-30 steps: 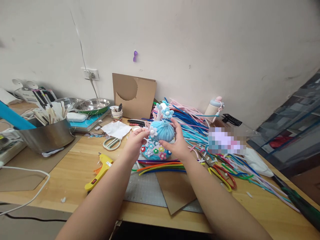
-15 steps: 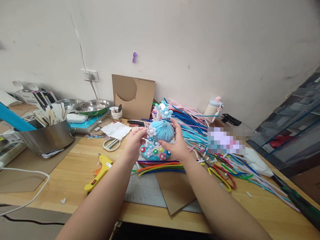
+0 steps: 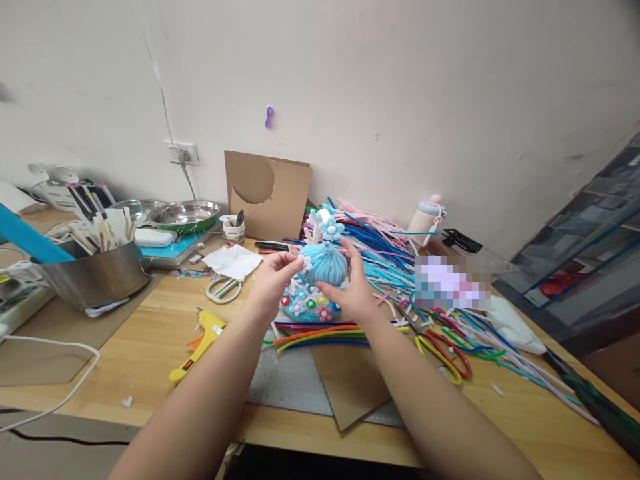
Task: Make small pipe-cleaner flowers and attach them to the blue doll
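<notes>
A light-blue fuzzy craft piece (image 3: 326, 265) with blue and white flowers on top stands at the middle of the table. Its lower part (image 3: 311, 303) is dotted with small red, white, yellow and pink flowers. From the left, my left hand (image 3: 275, 280) has thumb and fingers closed on a white flower (image 3: 306, 263) at the side of the round blue part. My right hand (image 3: 353, 283) curves round the right side of that part, thumb low at its front and fingers behind. The tips of some fingers are hidden.
A yellow glue gun (image 3: 204, 340) lies left of my forearms, with white-handled scissors (image 3: 223, 289) beyond it. Pipe cleaners (image 3: 390, 250) spread behind and to the right. A metal pot (image 3: 95, 273) of sticks stands left. Cardboard (image 3: 353, 383) lies in front.
My left thumb and fingers have moved right, onto the white flower and closer to the round blue part. The blue part has tilted slightly; my right hand keeps its hold.
</notes>
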`<state>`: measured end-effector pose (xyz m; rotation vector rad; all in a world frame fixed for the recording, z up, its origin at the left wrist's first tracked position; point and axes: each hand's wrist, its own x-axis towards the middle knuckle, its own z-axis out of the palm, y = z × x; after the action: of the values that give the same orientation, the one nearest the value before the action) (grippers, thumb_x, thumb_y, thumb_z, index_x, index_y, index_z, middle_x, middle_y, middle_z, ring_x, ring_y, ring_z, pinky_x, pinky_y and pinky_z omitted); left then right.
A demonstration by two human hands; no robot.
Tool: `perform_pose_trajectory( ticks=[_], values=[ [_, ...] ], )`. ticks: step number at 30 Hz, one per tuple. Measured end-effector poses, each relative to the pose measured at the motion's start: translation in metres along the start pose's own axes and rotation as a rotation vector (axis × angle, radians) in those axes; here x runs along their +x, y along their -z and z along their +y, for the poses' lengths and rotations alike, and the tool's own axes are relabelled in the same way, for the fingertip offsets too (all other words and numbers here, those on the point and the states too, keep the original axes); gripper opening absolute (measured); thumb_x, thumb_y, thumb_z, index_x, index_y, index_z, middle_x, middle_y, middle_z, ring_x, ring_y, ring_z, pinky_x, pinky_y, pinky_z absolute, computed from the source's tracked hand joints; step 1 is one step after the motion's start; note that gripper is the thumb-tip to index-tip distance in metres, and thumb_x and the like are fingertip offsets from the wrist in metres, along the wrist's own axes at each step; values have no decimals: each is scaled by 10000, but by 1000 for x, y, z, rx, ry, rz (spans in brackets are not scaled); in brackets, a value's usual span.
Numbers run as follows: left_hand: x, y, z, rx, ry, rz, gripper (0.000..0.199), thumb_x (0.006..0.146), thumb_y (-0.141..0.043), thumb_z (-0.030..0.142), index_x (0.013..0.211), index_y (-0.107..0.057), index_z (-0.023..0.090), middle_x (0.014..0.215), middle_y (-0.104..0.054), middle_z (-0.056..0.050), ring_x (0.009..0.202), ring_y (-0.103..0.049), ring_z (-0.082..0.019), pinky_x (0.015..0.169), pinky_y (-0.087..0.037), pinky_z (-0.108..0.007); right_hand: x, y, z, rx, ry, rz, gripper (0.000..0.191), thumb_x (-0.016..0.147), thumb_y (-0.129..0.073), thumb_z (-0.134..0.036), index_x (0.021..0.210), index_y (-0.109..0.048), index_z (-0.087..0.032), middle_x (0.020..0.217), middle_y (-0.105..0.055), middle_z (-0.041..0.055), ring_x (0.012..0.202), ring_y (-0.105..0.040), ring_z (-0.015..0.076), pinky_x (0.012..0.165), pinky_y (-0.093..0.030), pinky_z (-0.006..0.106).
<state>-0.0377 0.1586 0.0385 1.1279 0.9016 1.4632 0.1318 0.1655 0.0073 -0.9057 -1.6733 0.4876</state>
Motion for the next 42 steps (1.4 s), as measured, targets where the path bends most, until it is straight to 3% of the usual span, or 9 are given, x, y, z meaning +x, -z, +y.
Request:
perform_pose_trajectory(
  ticks=[6, 15, 42],
  values=[
    [-1, 0, 0, 28, 8, 18, 340, 617, -771, 377, 859, -658, 167, 860, -682, -36, 775, -593, -150, 669, -404, -243, 0, 0, 0, 22, -8, 10, 885, 681, -730, -315, 1403, -222, -262, 1372, -353, 115, 1271, -361, 296, 1032, -342, 483],
    [1, 6, -9, -4, -34, -40, 311, 637, -770, 333, 887, -673, 175, 881, -701, -29, 826, -610, -158, 780, -429, -273, -1, 2, -2, 25, -13, 11, 877, 688, -727, -323, 1402, -222, -252, 1373, -349, 125, 1258, -379, 288, 1032, -347, 477],
    [1, 8, -9, -13, -28, -77, 301, 631, -777, 299, 882, -669, 172, 889, -703, -34, 849, -620, -169, 819, -443, -309, -4, 2, -5, 36, -15, 14, 886, 695, -725, -325, 1412, -208, -254, 1389, -345, 119, 1275, -361, 284, 1030, -355, 464]
  ],
)
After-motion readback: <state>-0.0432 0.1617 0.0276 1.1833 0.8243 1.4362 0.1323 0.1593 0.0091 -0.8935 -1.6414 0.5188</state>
